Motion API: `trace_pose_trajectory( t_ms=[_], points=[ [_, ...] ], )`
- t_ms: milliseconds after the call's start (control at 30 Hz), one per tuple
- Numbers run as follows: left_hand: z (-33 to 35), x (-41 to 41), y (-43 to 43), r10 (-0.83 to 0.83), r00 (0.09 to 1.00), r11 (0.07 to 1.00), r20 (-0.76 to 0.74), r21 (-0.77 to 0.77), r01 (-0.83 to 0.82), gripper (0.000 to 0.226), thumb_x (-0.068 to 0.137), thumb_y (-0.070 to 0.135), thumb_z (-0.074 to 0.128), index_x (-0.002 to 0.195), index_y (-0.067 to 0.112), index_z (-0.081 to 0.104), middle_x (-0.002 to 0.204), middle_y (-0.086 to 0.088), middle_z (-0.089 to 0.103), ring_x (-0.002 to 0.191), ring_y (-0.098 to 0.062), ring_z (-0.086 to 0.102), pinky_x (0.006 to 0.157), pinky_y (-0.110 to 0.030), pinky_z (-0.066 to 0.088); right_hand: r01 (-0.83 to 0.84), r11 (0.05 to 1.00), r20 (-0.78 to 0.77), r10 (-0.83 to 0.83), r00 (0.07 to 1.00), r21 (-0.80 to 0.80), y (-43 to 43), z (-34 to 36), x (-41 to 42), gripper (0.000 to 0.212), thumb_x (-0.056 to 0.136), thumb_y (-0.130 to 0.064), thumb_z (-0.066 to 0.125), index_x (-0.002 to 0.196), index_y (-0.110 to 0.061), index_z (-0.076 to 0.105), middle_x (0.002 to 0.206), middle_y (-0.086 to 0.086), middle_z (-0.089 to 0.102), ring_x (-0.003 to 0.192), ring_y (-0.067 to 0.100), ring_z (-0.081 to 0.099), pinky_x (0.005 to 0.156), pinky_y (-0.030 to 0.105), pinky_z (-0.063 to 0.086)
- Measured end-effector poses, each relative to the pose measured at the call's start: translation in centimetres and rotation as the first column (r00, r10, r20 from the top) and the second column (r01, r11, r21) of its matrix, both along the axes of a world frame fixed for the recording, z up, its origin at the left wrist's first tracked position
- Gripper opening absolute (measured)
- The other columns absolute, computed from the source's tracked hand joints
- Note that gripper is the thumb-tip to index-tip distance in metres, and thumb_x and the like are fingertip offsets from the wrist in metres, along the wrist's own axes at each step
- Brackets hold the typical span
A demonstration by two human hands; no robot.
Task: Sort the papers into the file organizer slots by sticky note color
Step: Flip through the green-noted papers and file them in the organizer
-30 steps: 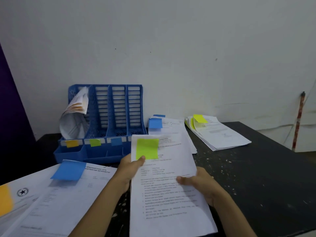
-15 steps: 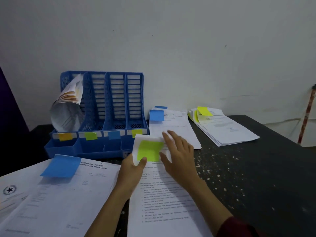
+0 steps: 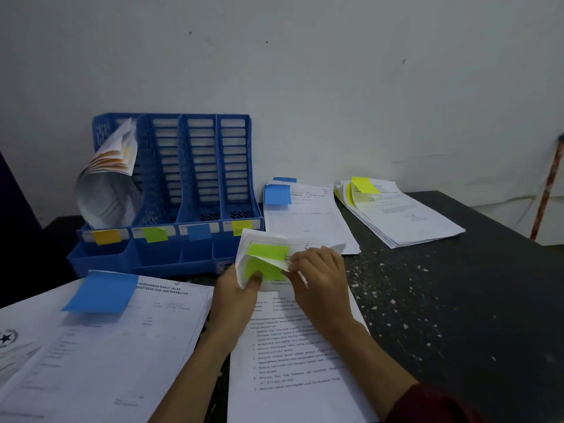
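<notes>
Lime green on the sticky notes (image 3: pixel 268 251), one above the other, at the far end of the green-tagged stack (image 3: pixel 290 346), as seen from the head camera. Laid lengthwise on the dark table (image 3: pixel 442 300), just in front of the blue file organizer (image 3: pixel 171 178), near end toward the body. Gripped at the upper left corner by the left hand (image 3: pixel 235 297), thumb down on the lower note, other fingers hidden beneath, likely to keep the sheets squared together. Pinched and folded back by the curled fingers of the right hand (image 3: pixel 320 279): the top sheet (image 3: pixel 305 248), probably to check the colour of the note underneath. Marked along the organizer's front rail, left to right, with an orange tab (image 3: pixel 106 236), a green tab (image 3: pixel 155 234), a blue tab (image 3: pixel 199 232) and a yellow tab (image 3: pixel 241 227), one per slot. Stuffed with curled papers (image 3: pixel 106 184) behind the orange tab only. Judged bound for the second slot from the left, behind the green tab. Kept apart by colour elsewhere: a blue-tagged pile (image 3: pixel 305 215) just beside the organizer's right end, a yellow-tagged pile (image 3: pixel 403 215) farther right, a second blue-tagged bundle (image 3: pixel 106 346) by the left forearm. Likely risk: loose sheets fanning out or snagging on a divider, hence the two-handed hold.
</notes>
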State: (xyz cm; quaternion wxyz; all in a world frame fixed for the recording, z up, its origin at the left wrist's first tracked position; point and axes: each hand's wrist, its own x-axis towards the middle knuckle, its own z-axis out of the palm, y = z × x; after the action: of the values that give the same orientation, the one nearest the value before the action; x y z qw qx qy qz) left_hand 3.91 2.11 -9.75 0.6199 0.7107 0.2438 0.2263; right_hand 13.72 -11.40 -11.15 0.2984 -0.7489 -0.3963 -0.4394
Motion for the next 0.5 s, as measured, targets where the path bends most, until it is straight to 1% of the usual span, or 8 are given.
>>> trace_pose_trajectory(
  t_ms=[67,100,167,233,300,367,433,500],
  points=[
    [0.0,-0.1,0.0,-0.006,1.000,1.000,-0.001,0.004,0.006,0.022,0.099,0.030,0.059,0.119,0.024,0.065,0.101,-0.001,0.074,0.093,-0.020,0.069,0.079,-0.038,0.057,-0.021,1.000,-0.036,0.021,0.999,-0.023,0.0,-0.1,0.1,0.013,0.080,-0.014,0.081,0.080,-0.015,0.068,0.086,-0.003,0.071,0.083,0.016,0.065,0.105,0.034,0.038],
    [0.0,-0.1,0.0,-0.004,1.000,1.000,-0.002,0.007,0.004,0.022,0.100,0.034,0.057,0.119,0.025,0.064,0.100,-0.001,0.073,0.094,-0.021,0.069,0.082,-0.042,0.058,-0.040,0.999,-0.053,0.039,0.998,-0.026,0.1,-0.2,0.2,0.011,0.083,-0.015,0.078,0.080,-0.014,0.067,0.085,-0.003,0.071,0.082,0.015,0.066,0.108,0.034,0.037],
    [0.2,-0.1,0.0,0.005,1.000,1.000,-0.005,-0.017,-0.005,0.024,0.102,0.042,0.049,0.114,0.029,0.065,0.098,-0.002,0.073,0.094,-0.022,0.070,0.085,-0.047,0.058,-0.091,0.996,-0.091,0.089,0.992,-0.018,0.2,-0.4,0.4,0.008,0.089,-0.017,0.069,0.082,-0.013,0.067,0.085,-0.002,0.072,0.080,0.015,0.066,0.109,0.031,0.037],
    [0.7,-0.3,-0.2,0.011,1.000,0.995,0.006,-0.097,-0.011,0.034,0.104,0.050,0.037,0.104,0.031,0.066,0.096,-0.002,0.074,0.092,-0.021,0.070,0.079,-0.041,0.057,-0.135,0.991,-0.128,0.133,0.983,-0.005,0.2,-0.5,0.4,0.015,0.093,-0.021,0.061,0.085,-0.011,0.068,0.085,-0.001,0.072,0.079,0.017,0.066,0.106,0.028,0.041],
    [1.4,-0.4,-0.4,0.014,1.000,0.981,0.007,-0.194,-0.012,0.048,0.103,0.057,0.027,0.099,0.032,0.067,0.093,-0.001,0.075,0.089,-0.019,0.070,0.070,-0.033,0.053,-0.158,0.987,-0.153,0.158,0.976,0.012,0.2,-0.4,0.3,0.020,0.096,-0.024,0.058,0.086,-0.010,0.069,0.085,-0.002,0.072,0.078,0.017,0.065,0.095,0.032,0.049],
    [1.8,-0.4,-0.5,0.010,1.000,0.969,-0.007,-0.248,-0.011,0.060,0.098,0.066,0.021,0.098,0.030,0.069,0.089,-0.003,0.076,0.085,-0.021,0.072,0.066,-0.031,0.052,-0.137,0.990,-0.182,0.139,0.974,0.020,0.0,-0.1,0.2,0.028,0.098,-0.032,0.056,0.085,-0.012,0.071,0.082,-0.003,0.073,0.075,0.017,0.065,0.079,0.032,0.052],
    [1.9,-0.4,-0.4,-0.010,1.000,0.965,0.008,-0.261,0.012,0.069,0.094,0.072,0.020,0.102,0.028,0.072,0.087,-0.004,0.078,0.083,-0.022,0.074,0.066,-0.032,0.054,-0.079,0.997,-0.210,0.077,0.975,-0.002,-0.2,0.1,0.2,0.040,0.100,-0.044,0.049,0.081,-0.016,0.070,0.076,-0.005,0.071,0.066,0.017,0.063,0.062,0.031,0.050],
    [1.8,-0.6,-0.4,-0.036,0.998,0.962,0.057,-0.269,0.050,0.069,0.089,0.075,0.024,0.108,0.029,0.071,0.089,-0.002,0.079,0.084,-0.021,0.075,0.068,-0.033,0.055,-0.049,0.999,-0.214,0.045,0.976,-0.014,-0.3,0.2,0.1,0.048,0.100,-0.052,0.043,0.078,-0.017,0.069,0.072,-0.006,0.070,0.060,0.016,0.062,0.052,0.030,0.047]
  ],
)
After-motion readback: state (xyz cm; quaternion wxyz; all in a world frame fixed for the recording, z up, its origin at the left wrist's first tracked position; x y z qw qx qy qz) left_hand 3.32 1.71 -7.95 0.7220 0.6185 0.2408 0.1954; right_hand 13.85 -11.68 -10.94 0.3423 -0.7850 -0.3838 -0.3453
